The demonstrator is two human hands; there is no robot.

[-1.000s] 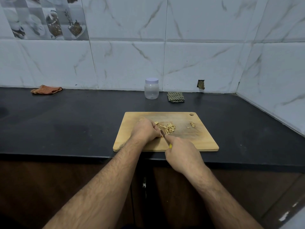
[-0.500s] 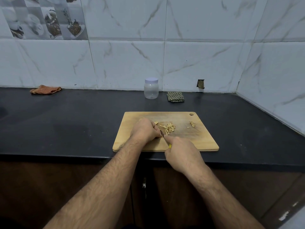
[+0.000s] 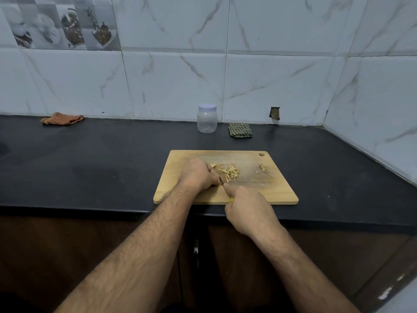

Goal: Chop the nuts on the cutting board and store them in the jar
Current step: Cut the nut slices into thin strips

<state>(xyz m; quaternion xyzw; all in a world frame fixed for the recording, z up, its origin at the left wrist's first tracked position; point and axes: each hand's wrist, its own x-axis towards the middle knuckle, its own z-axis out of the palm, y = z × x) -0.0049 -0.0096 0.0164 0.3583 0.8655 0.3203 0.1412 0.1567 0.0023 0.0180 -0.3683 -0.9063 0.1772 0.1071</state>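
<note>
Nuts (image 3: 230, 173) cut into slivers lie mid-board on the cutting board (image 3: 279, 190), near the counter's front edge.
Left hand (image 3: 198, 175) curls over a piece; right hand (image 3: 247, 208) grips the knife (image 3: 221, 181).

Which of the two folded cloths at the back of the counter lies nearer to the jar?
The green checked cloth, just right of the jar. The orange cloth lies far off to the left by the wall.
</note>
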